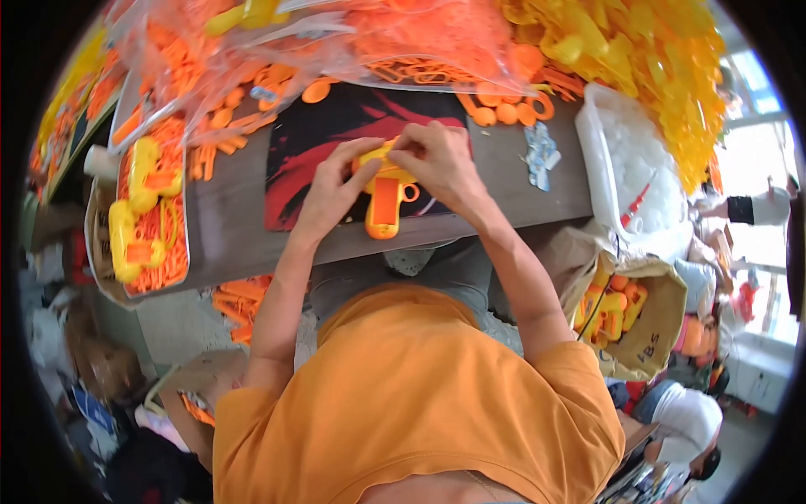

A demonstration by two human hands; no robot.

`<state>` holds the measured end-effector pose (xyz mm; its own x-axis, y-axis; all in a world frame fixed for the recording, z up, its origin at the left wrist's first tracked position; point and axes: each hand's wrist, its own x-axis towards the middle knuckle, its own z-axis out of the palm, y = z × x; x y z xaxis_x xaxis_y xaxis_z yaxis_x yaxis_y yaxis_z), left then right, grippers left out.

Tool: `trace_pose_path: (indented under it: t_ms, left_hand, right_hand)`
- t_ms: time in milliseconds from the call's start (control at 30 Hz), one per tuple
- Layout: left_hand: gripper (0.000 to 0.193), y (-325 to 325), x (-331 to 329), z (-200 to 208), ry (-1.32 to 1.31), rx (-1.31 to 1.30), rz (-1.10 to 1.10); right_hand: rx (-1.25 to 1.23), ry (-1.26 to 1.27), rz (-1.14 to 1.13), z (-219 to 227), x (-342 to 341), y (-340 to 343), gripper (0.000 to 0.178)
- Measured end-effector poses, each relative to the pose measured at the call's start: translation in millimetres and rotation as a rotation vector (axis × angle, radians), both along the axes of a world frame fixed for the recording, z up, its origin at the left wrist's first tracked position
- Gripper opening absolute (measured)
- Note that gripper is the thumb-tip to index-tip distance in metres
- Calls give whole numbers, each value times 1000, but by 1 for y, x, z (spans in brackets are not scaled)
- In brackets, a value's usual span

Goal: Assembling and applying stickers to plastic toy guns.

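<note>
While toy (pixel 386 204) is held by half-curled left hand (pixel 334 182), its top is touched by bunched right hand (pixel 442 165); any pinch unclear.

Grey-brown worktable (pixel 227 218) in front of me bears a black-and-red mat (pixel 290 181) mid-top, clear bags of orange parts (pixel 428 38) along the far side, loose orange strips (pixel 203 161) left, orange balls (pixel 506 113) and small bluish-white bits (pixel 540 158) right.

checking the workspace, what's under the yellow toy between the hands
A black-and-red mat shows around the yellow toy, on a grey tabletop. Whatever lies beneath the toy, left hand and right hand is covered. Whether toy and mat touch is unclear.
</note>
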<state>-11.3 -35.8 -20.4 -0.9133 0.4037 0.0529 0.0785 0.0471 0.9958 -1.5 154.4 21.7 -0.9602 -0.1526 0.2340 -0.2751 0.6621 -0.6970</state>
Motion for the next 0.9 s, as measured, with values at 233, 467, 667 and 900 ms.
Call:
trace_pose_path:
  t_ms: [233,467,667,900]
  left_hand:
    - [33,8,1,8,-169,47,65]
    - [32,11,5,5,-32,13,122]
    - [35,12,8,5,-69,22,144]
    - [32,14,8,3,-24,11,148]
  right_hand:
    - [67,140,-72,-2,16,2,14]
    - [41,126,-712,-17,22,149,20]
    - [204,60,-663,-38,28,193,31]
    - [299,6,-627,-44,28,194,33]
